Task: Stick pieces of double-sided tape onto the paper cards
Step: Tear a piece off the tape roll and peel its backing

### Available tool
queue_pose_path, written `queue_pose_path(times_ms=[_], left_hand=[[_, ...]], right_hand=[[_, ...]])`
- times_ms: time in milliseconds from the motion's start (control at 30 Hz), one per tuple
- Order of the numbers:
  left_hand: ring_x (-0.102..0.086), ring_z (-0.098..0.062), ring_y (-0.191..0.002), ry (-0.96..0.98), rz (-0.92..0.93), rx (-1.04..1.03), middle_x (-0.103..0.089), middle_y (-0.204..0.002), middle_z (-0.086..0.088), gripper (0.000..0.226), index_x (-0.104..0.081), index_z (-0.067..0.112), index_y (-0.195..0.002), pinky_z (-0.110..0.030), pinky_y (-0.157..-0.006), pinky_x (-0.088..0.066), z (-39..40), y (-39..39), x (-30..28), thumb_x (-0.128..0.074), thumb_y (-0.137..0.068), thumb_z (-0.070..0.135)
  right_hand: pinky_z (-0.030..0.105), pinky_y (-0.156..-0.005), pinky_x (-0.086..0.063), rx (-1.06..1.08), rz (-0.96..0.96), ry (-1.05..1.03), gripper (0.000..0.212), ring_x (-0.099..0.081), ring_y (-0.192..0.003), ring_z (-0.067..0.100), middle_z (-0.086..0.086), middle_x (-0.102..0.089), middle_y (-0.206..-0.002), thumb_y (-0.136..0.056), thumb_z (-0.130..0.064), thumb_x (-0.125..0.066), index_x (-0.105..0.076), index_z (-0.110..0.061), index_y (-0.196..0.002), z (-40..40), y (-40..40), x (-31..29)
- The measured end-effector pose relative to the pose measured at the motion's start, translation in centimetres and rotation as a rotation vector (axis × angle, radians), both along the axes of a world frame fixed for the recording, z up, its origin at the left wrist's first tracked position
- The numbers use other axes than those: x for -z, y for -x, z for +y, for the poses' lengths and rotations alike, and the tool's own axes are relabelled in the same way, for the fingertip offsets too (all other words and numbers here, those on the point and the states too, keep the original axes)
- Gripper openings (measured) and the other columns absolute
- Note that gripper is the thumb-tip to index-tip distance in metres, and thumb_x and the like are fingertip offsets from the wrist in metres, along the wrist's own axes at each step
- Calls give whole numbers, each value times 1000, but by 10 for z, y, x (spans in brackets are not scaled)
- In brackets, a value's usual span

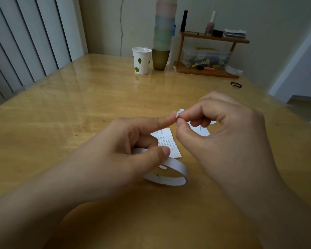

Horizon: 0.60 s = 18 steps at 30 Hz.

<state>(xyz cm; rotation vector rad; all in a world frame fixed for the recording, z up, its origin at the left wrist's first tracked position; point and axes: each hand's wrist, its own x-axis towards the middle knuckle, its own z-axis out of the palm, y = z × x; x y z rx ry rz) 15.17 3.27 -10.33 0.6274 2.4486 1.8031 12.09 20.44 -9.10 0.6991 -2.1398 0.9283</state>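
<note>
Two hands: both raised over the table (61, 108), meeting above the cards.
Tape roll (171, 172): nearest item, a thin white ring; the left hand (115, 150) holds it, thumb curled over the top edge, other fingers hidden inside or behind it. Whether the ring rests on the table cannot be told.
Left forefinger: stretched out, its tip touching the tape piece (179, 112).
Right hand (223, 126): thumb and forefinger pinch the small white tape piece tightly; remaining fingers curled, holding nothing else.
Printed card (167, 141): lies flat on the table just beyond the roll, partly under the left hand. No tape visible on its exposed part.
Other cards (203, 131): white slips beneath the right hand, mostly hidden; taped or not cannot be told.
Progress: judged early or mid-task. One piece is torn off and in the fingers, not yet on a card. Remaining: press it down, then repeat for the other cards.
Far side: a paper cup (141, 61) with leaf print, a tall stack of cups (162, 38), a wooden shelf (214, 37) with small bottles, a hair tie (236, 85).
</note>
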Motion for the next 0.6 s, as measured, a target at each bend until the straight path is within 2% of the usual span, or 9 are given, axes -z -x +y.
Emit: queue_pose_path(times_ms=[167, 267, 433, 600], left_hand=[[-38, -30, -55, 6, -4, 0, -55, -69, -25, 55, -48, 57, -122, -29, -52, -32, 0, -1, -1, -58, -69, 47], [-46, -38, -58, 11, -17, -6, -56, -72, -27, 54, -48, 57, -122, -34, -56, -34, 0, -1, -1, -58, -70, 48], [-51, -39, -61, 37, 8, -19, -59, -72, -23, 56, -44, 59, -124, -40, -55, -39, 1, -1, -1, -56, -70, 48], [-55, -43, -65, 43, 23, -16, -59, -72, -21, 55, -44, 59, -124, -47, -56, -43, 2, -1, 0, -55, -71, 48]], right_hand=[[11, -64, -39, 5, 21, -22, 7, -48, -70, 5, -8, -55, -68, -73, -14, -67, -70, -18, -68, 0, 1, 0], [14, -62, -38, 20, 48, -65, 5, -48, -68, 6, -5, -57, -69, -74, -16, -69, -71, -19, -71, 1, 2, 0], [18, -63, -37, 58, 112, -109, 5, -50, -67, 10, -3, -57, -68, -75, -16, -69, -71, -16, -70, 1, 1, -1], [12, -61, -36, 53, 82, -80, 8, -48, -67, 8, -4, -55, -68, -73, -14, -67, -68, -17, -67, 1, -1, -1]])
